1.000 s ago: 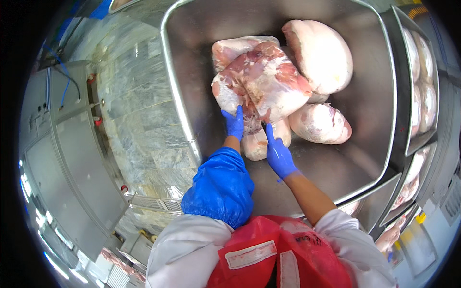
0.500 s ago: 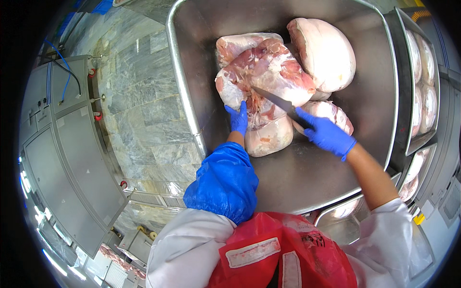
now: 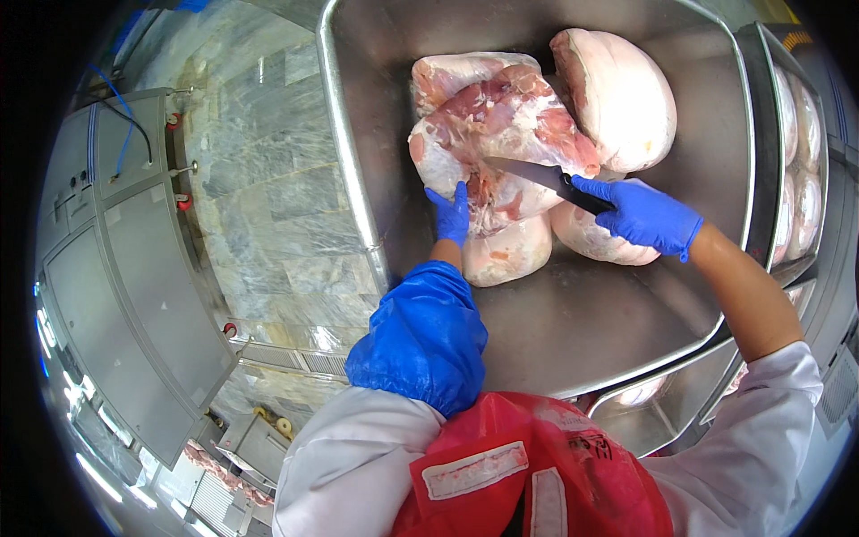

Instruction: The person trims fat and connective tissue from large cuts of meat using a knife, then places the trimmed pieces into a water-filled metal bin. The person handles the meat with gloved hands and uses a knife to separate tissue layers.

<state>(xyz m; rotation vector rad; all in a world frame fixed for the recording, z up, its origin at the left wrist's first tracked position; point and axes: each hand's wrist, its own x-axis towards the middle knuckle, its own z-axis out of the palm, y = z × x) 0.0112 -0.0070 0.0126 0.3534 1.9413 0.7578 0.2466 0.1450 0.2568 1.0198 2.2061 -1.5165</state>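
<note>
A large red-and-white cut of meat (image 3: pixel 510 125) lies on other pieces in a steel tub (image 3: pixel 537 331). My left hand (image 3: pixel 449 215), in a blue glove, grips the near left edge of that cut, thumb uppermost. My right hand (image 3: pixel 644 215), also gloved, is closed round the black handle of a knife (image 3: pixel 523 172), whose blade lies across the cut, pointing left. A pale rounded piece (image 3: pixel 626 103) sits at the back right; another (image 3: pixel 506 255) lies beneath my hands, and a third (image 3: pixel 595 242) is partly hidden by my right hand.
Trays (image 3: pixel 823 107) of pale wrapped pieces stand along the tub's right side, with another steel container (image 3: pixel 644 412) at its near right. Left of the tub are a tiled floor (image 3: pixel 268 224) and grey wheeled cabinets (image 3: pixel 143 304) with hoses.
My right hand has moved up and to the right, bringing the blade into sight and more nearly level across the meat. My left hand stays at the cut's edge; the view has shifted slightly.
</note>
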